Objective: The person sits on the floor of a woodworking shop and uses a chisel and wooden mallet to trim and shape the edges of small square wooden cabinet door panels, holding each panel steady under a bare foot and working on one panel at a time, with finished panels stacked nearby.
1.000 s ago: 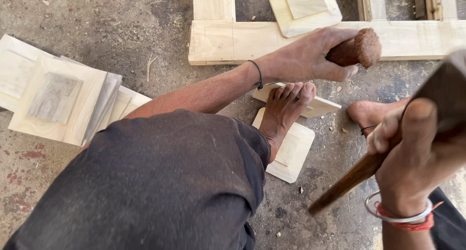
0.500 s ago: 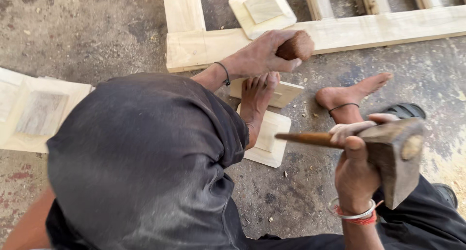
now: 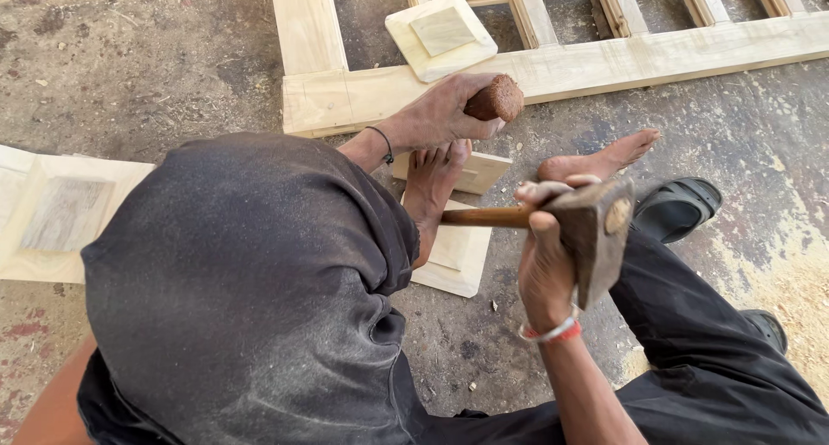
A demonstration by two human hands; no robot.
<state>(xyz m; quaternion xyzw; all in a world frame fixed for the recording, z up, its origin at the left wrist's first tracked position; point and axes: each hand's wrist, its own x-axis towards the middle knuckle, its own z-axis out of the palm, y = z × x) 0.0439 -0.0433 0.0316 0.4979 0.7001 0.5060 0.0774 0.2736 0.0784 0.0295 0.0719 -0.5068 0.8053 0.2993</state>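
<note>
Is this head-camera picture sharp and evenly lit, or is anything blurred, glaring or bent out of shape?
Head view: mostly sharp in soft, even daylight with faint shadows only. The pale wooden frame and the sawdust patch at the right edge look bright, nearly washed out. The hammer in the right hand is crisp; so is the left hand on its brown handle. The dark knee looms large, stretched by nearness.

The person is wearing dusty black trousers [image 3: 250, 298] and going barefoot [image 3: 432, 182]. A thin dark band is circling the left wrist [image 3: 381, 143], while a pale bangle and a red thread are sitting on the right wrist [image 3: 553, 331].
</note>
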